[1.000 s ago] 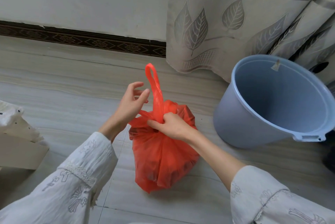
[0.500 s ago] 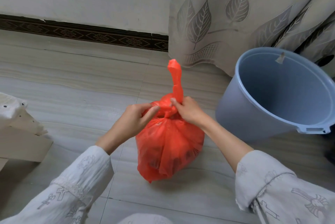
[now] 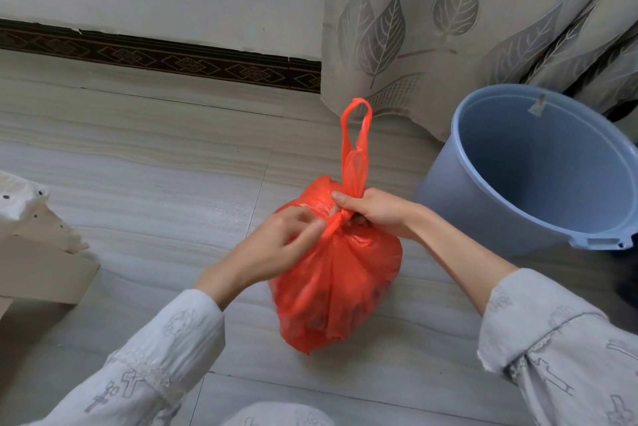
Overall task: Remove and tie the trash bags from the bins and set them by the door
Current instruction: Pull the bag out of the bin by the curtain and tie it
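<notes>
**Trash bag: knot drawn in at the neck, one handle loop standing free**

Trash bag (image 3: pixel 336 273) neck is where your hands meet. Your right hand (image 3: pixel 374 211) is curled tight around the gathered plastic at the twist, and your left hand (image 3: pixel 276 249) pinches a short strand of the plastic just left of it, fingers slightly blurred. Half a second ago both hands were bunched on the neck with the handle squashed into a stub; now the handle loop (image 3: pixel 357 135) stands up open above your right fist, and your left hand has slid to the near-left side of the knot. That reads as a knot being pulled snug, though you cannot see whether it is fully closed.

Below the grip, the bag's full body sits on the tiled floor (image 3: pixel 155 166), directly under your hands. The blue bin (image 3: pixel 538 170) stands to the right, bagless, just beside the bag without touching it. The curtain (image 3: pixel 448 28) hangs on the far side. No door is in view, so the carry is not yet begun.
</notes>
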Demonstrator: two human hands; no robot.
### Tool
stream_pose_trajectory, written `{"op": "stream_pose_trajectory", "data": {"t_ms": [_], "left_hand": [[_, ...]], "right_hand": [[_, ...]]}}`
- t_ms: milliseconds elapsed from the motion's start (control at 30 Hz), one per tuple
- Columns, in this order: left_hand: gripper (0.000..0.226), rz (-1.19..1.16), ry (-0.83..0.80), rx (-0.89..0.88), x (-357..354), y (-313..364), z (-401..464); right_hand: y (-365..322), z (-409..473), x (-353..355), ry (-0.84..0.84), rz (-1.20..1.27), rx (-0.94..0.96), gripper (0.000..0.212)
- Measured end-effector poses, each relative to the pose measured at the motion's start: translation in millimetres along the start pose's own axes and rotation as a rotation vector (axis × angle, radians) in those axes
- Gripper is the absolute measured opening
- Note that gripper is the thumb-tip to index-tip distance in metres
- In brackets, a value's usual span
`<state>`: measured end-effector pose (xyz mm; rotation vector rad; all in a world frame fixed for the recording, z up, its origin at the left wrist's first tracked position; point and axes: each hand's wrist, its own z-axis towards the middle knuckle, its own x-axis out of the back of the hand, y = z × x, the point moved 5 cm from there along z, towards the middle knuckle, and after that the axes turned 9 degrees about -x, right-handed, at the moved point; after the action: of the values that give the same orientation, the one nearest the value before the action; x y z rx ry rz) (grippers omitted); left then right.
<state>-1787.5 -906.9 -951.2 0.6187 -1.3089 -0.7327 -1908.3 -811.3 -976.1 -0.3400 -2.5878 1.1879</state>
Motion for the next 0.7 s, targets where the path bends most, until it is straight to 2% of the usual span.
{"op": "stream_pose_trajectory", "data": {"t_ms": [33, 100, 267, 367, 533, 700], "left_hand": [[0.050, -0.094, 0.080, 0.083, 1.5, -10.7, 0.8], [0.044, -0.090, 0.153, 0.161, 1.1, -28.3, 1.8], [0.019, 0.048, 0.021, 0.030, -15.6, -27.4, 12.7], [0.030, 0.106, 0.022, 0.018, -20.0, -25.1, 19.6], [0.032, 0.136, 0.029, 0.047, -24.9, -23.3, 26.8], [0.027, 0.171, -0.034, 0.044, -26.3, -31.4, 29.7]], "right_hand": [[2.0, -1.7, 1.8, -0.011, 0.007, -0.012, 0.036], [6.5, -2.7, 6.0, -0.037, 0.026, -0.010, 0.034], [10.7, -4.9, 5.1, -0.160, 0.055, 0.011, 0.025], [9.2, -10.3, 2.0, -0.243, 0.023, -0.007, 0.018], [12.0, -12.2, 4.5, -0.286, 0.007, -0.051, 0.002], [10.1, -14.2, 3.6, -0.228, -0.093, -0.026, 0.018]]}}
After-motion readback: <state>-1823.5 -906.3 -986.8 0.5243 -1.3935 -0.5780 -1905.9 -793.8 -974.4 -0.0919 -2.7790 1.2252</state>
